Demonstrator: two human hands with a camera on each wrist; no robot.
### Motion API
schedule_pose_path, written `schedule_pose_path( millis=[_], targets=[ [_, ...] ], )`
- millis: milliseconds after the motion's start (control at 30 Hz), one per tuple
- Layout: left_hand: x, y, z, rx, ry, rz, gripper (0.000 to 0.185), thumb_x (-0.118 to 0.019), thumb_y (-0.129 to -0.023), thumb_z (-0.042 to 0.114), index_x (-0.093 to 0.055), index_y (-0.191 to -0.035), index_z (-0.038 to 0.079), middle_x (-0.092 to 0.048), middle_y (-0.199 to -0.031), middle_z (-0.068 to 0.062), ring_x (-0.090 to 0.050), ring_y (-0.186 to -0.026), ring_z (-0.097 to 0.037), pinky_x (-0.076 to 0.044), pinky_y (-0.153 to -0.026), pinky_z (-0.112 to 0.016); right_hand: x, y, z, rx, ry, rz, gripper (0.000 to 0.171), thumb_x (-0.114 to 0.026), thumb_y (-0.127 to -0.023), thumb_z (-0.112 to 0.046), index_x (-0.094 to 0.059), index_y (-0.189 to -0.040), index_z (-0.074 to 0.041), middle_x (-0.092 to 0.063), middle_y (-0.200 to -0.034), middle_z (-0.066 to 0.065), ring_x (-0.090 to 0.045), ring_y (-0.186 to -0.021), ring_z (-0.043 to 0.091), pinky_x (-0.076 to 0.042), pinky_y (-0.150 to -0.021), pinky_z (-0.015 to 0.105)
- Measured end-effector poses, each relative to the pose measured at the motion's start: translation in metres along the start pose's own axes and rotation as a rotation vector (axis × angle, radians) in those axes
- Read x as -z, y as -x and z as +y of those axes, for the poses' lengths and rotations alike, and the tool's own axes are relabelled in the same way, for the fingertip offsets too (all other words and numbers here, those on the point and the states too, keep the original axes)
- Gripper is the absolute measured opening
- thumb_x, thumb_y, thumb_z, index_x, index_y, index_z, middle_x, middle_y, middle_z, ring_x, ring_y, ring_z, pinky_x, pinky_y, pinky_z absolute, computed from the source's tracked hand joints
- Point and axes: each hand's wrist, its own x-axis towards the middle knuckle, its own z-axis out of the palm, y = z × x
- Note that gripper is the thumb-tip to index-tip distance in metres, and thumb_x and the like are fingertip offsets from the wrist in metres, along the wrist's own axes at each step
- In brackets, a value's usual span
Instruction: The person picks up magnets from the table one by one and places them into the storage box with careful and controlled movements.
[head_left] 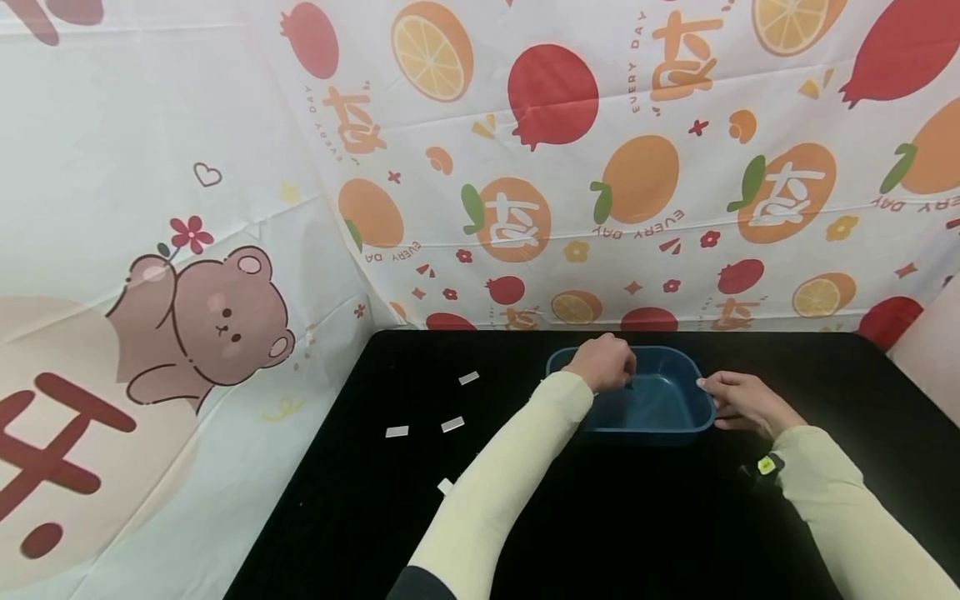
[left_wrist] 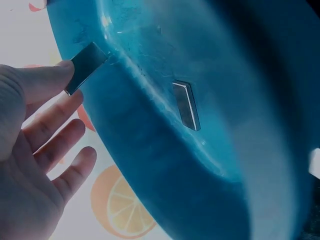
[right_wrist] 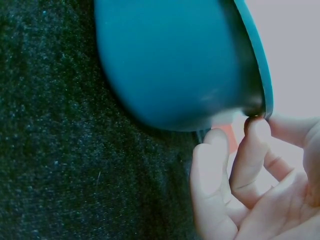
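Observation:
My left hand reaches over the blue plastic basin from its left side. Between thumb and fingertips it pinches a small dark flat rectangular piece, and the other fingers are spread. A similar shiny-edged rectangular piece lies on the inside bottom of the basin. At the basin's right end, my right hand pinches the rim between thumb and finger. In the right wrist view its lower fingers sit close below the outer wall.
Several small pale rectangular pieces, such as one near the middle and one farther left, lie on the black tabletop. A fruit-printed cloth hangs behind the table; a bear-printed cloth covers the left side.

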Motion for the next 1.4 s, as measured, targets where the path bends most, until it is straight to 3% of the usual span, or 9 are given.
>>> schedule_pose_path(
  millis=[367,833,1400],
  targets=[
    [-0.001,0.001,0.0,0.029,-0.026,0.004,0.021,-0.062,-0.098,0.023,-0.077,-0.112,0.025,-0.072,-0.112,0.008,-0.056,-0.102,-0.01,-0.053,-0.09,-0.026,-0.002,0.002,-0.003,-0.003,0.001,0.003,0.035,-0.053,-0.1,-0.048,-0.064,-0.103,-0.015,-0.057,-0.082,-0.003,-0.065,-0.076,0.011,-0.061,-0.074,0.03],
    [0.008,0.011,-0.011,0.014,-0.034,0.051,0.02,-0.061,-0.097,0.022,-0.077,-0.109,0.024,-0.073,-0.107,0.007,-0.056,-0.1,-0.012,-0.054,-0.087,-0.027,-0.001,0.002,-0.006,0.003,0.004,0.006,0.035,-0.053,-0.1,-0.049,-0.064,-0.102,-0.016,-0.057,-0.081,-0.004,-0.066,-0.075,0.01,-0.06,-0.074,0.03],
    [0.006,0.017,-0.02,0.006,-0.058,0.068,0.02,-0.06,-0.098,0.025,-0.077,-0.108,0.024,-0.074,-0.107,0.008,-0.059,-0.102,-0.012,-0.056,-0.084,-0.027,-0.002,0.004,-0.003,0.0,-0.001,0.008,0.034,-0.053,-0.1,-0.048,-0.065,-0.101,-0.016,-0.057,-0.08,-0.004,-0.066,-0.073,0.01,-0.061,-0.072,0.029]
  ],
)
